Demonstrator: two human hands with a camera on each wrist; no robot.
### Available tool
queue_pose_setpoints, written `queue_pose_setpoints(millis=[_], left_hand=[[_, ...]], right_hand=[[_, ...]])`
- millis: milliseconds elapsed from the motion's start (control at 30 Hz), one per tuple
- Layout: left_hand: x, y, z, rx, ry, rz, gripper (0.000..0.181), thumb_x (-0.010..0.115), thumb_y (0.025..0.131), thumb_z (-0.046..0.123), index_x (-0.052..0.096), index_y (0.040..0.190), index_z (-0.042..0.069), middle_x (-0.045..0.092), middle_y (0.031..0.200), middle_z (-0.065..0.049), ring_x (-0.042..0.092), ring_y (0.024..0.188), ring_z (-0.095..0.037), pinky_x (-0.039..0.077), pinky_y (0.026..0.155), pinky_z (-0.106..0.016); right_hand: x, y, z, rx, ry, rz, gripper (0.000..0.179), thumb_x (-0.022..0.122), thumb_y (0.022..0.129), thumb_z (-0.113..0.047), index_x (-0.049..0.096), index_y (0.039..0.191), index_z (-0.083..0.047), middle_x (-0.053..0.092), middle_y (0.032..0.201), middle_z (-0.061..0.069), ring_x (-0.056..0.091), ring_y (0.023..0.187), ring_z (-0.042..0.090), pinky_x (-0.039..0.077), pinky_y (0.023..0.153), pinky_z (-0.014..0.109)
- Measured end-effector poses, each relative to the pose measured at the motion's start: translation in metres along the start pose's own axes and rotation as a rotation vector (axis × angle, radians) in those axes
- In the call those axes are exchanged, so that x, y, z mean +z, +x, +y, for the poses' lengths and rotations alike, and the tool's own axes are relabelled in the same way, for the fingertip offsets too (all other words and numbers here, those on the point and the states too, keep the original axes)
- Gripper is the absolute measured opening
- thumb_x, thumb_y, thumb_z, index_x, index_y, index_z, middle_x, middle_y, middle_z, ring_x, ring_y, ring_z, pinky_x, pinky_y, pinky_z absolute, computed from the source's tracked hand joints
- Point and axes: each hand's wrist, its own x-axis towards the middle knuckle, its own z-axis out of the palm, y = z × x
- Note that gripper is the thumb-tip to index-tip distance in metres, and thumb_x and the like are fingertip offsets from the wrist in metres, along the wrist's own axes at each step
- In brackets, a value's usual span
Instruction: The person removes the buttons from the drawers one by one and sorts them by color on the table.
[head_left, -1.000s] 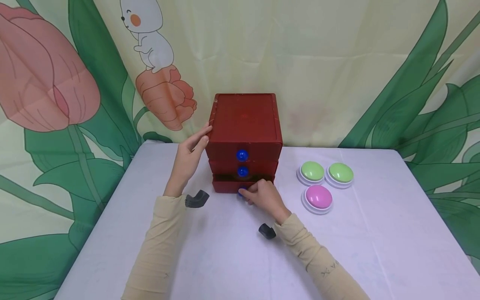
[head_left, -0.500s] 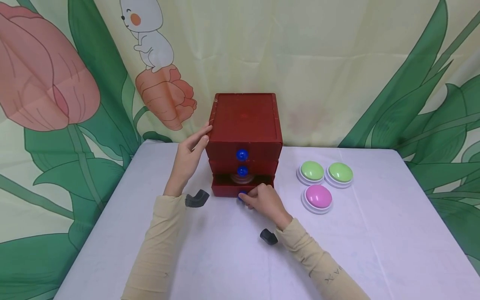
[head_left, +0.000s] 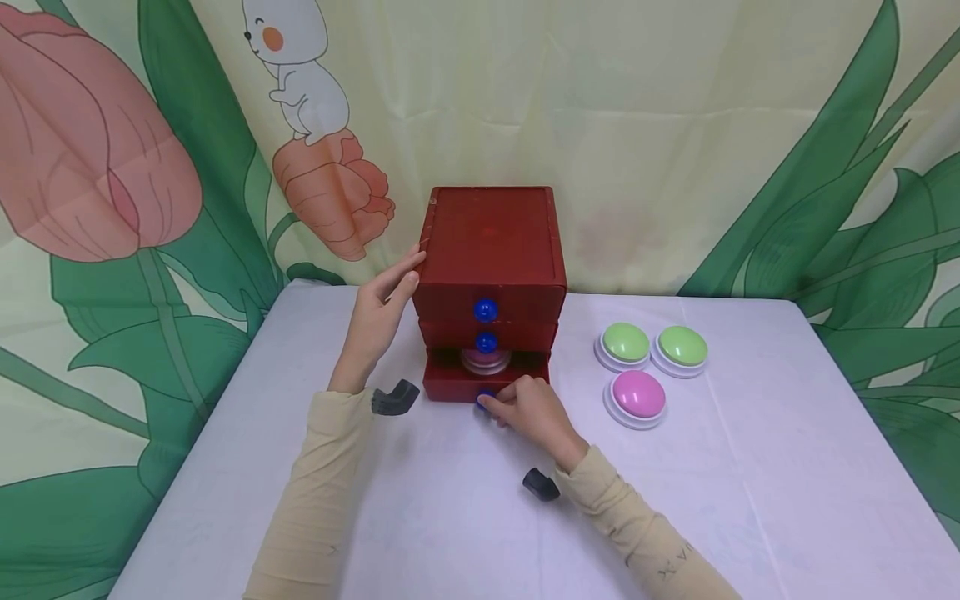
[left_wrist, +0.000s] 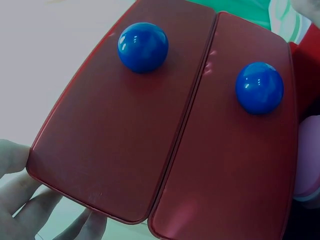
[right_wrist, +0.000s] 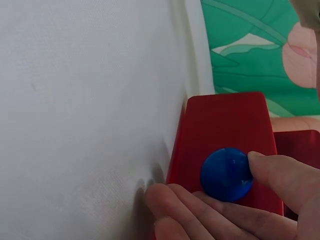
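Note:
A dark red three-drawer cabinet (head_left: 491,237) stands at the back of the table, each drawer with a round blue knob. My left hand (head_left: 375,325) rests with extended fingers against the cabinet's left side; in the left wrist view its fingers (left_wrist: 30,207) lie along the edge. Thumb and fingers of my right hand (head_left: 536,412) pinch the bottom drawer's blue knob (right_wrist: 226,175). This bottom drawer (head_left: 448,390) is pulled partway out, while the upper two are closed. Inside it sits a pink dome button with a white base (head_left: 486,363), its top partly hidden by the middle knob (head_left: 486,342).
Right of the cabinet are two green dome buttons, the left one (head_left: 626,342) close beside the right one (head_left: 682,345). A pink dome button (head_left: 639,393) lies just in front of them. Behind the white-covered table (head_left: 450,517) hangs a printed curtain (head_left: 637,125).
The bottom drawer has slid toward me with my right hand on its knob, and the pink button inside has come into view. My left hand has stayed in place.

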Motion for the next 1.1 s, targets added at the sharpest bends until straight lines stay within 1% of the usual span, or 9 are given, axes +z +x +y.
queue_pose_setpoints(millis=[133, 333, 500, 833, 1000, 1100], left_hand=[[0.001, 0.0, 0.001, -0.005, -0.001, -0.003, 0.041, 0.052, 0.104, 0.025, 0.055, 0.144, 0.016, 0.044, 0.154, 0.005, 0.038, 0.144, -0.011, 0.04, 0.113, -0.042], [0.001, -0.001, 0.002, -0.017, -0.005, -0.004, 0.041, 0.052, 0.104, 0.025, 0.054, 0.144, 0.016, 0.044, 0.154, 0.005, 0.037, 0.145, -0.013, 0.039, 0.114, -0.044], [0.0, -0.001, 0.002, -0.02, -0.003, 0.002, 0.041, 0.052, 0.104, 0.027, 0.054, 0.144, 0.016, 0.044, 0.154, 0.006, 0.038, 0.144, -0.012, 0.039, 0.114, -0.044], [0.001, -0.001, 0.002, -0.004, -0.002, 0.007, 0.041, 0.052, 0.104, 0.026, 0.055, 0.144, 0.015, 0.045, 0.154, 0.005, 0.039, 0.143, -0.012, 0.039, 0.114, -0.042], [0.002, -0.001, 0.002, -0.001, -0.008, 0.002, 0.042, 0.052, 0.104, 0.025, 0.054, 0.144, 0.014, 0.043, 0.155, 0.003, 0.037, 0.144, -0.012, 0.038, 0.115, -0.043], [0.001, -0.001, 0.002, -0.004, -0.005, 0.002, 0.042, 0.052, 0.104, 0.025, 0.054, 0.144, 0.014, 0.043, 0.155, 0.003, 0.037, 0.145, -0.012, 0.038, 0.115, -0.043]], right_hand=[[0.0, -0.004, 0.0, -0.011, -0.003, 0.006, 0.032, 0.073, 0.09, -0.035, 0.078, 0.07, -0.011, 0.065, 0.056, -0.001, 0.049, 0.05, 0.01, 0.033, 0.048, 0.023], [0.002, -0.01, 0.0, -0.006, 0.002, -0.013, 0.031, 0.072, 0.091, -0.035, 0.078, 0.073, -0.011, 0.065, 0.057, 0.0, 0.048, 0.049, 0.01, 0.031, 0.047, 0.022], [0.004, -0.015, -0.001, -0.013, -0.004, -0.012, 0.029, 0.073, 0.091, -0.034, 0.08, 0.076, -0.01, 0.066, 0.058, -0.002, 0.051, 0.051, 0.01, 0.037, 0.048, 0.022], [0.006, -0.021, 0.0, -0.022, -0.007, 0.02, 0.024, 0.074, 0.09, -0.031, 0.081, 0.084, -0.009, 0.069, 0.061, -0.003, 0.057, 0.055, 0.005, 0.045, 0.051, 0.022], [0.007, -0.024, -0.001, -0.049, -0.007, 0.032, 0.023, 0.074, 0.09, -0.03, 0.081, 0.086, -0.008, 0.071, 0.063, -0.004, 0.058, 0.055, 0.004, 0.047, 0.052, 0.022], [0.007, -0.027, -0.002, -0.057, -0.001, 0.027, 0.023, 0.074, 0.09, -0.03, 0.081, 0.085, -0.009, 0.071, 0.063, -0.004, 0.058, 0.055, 0.003, 0.046, 0.051, 0.022]])
